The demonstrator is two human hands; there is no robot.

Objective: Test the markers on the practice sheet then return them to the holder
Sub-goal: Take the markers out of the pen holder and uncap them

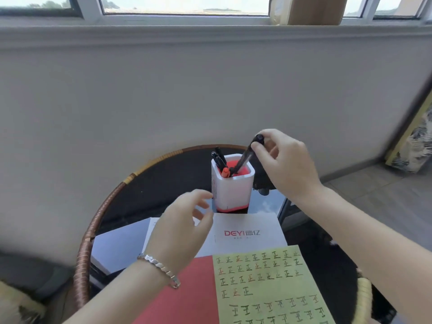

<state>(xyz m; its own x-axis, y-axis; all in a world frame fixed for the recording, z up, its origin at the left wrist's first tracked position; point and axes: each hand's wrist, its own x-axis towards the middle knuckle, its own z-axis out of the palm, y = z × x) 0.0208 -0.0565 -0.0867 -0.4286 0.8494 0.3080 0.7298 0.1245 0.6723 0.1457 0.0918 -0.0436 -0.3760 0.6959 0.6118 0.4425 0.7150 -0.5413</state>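
Paper [247,232] reads "DEYI"; right hand [284,160] grip clamps black marker [245,157], left hand [180,228] grip apart.

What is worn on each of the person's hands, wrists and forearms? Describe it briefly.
Both forearms are bare, with no sleeves in view. The left hand has a silver link bracelet around its wrist, made of flat shiny segments. The right hand and its wrist carry nothing: no bracelet, watch or glove. No rings can be made out on either hand.

The right hand [286,163] is raised, wrist bent, thumb and fingers pinched together at their tips. The left hand [180,228] hovers lower, fingers loosely curled and apart.
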